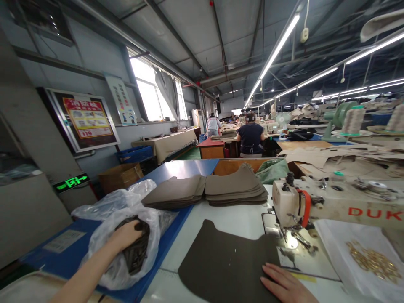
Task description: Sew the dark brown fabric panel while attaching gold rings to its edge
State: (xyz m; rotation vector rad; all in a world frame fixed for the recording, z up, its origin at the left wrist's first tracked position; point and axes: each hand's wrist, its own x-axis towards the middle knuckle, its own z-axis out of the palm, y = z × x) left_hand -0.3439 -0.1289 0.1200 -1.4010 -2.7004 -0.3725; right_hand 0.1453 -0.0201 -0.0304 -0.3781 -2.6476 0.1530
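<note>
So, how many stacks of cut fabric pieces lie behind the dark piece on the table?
2: a left stack on the blue table edge and a right stack beside it, near the sewing machine. More cut pieces further back may be hidden.

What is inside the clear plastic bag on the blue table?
The left hand is inside the plastic bag, gripping a bundle of dark strips. The crumpled plastic hides their lower ends and how many there are.

Two bare forearms, left hand [128,234] and right hand [285,286] ungloved, sleeveless
</note>
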